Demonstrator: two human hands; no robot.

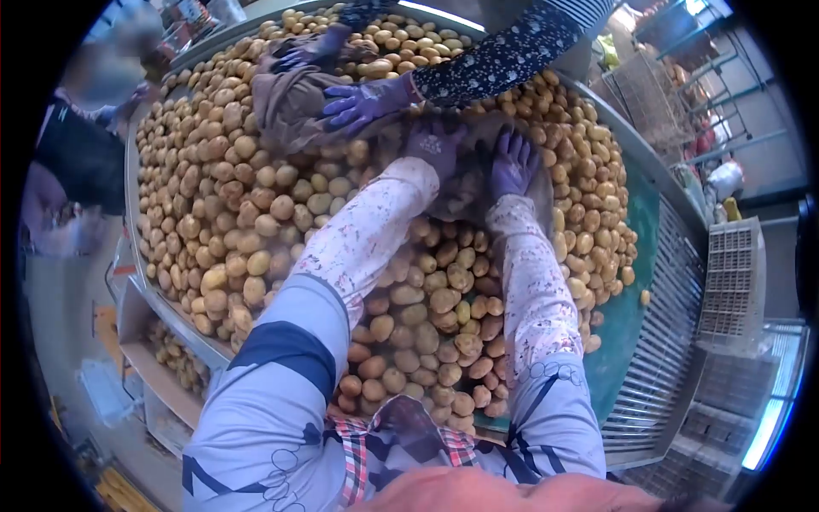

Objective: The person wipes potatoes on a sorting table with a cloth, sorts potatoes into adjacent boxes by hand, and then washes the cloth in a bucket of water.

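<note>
Both my hands wear purple gloves and reach forward over a big heap of round, yellow-brown produce that looks like potatoes (418, 316). My left hand (433, 149) lies on a grey-brown cloth (456, 192), palm down with its fingers apart. To its right, my right hand (514, 164) rests on the same cloth's right part, fingers stretched away from me. Beyond my left hand, a co-worker's purple-gloved hand (367, 101) is spread against another brown cloth (294, 102). That person's other gloved hand (311, 49) touches the far side of this cloth.
A metal-edged sorting table with a green surface (636, 333) holds the heap. Slatted metal bars (674, 316) run along its right side, near plastic crates (731, 273). At left stands another person (81, 145), above a box of produce (175, 354).
</note>
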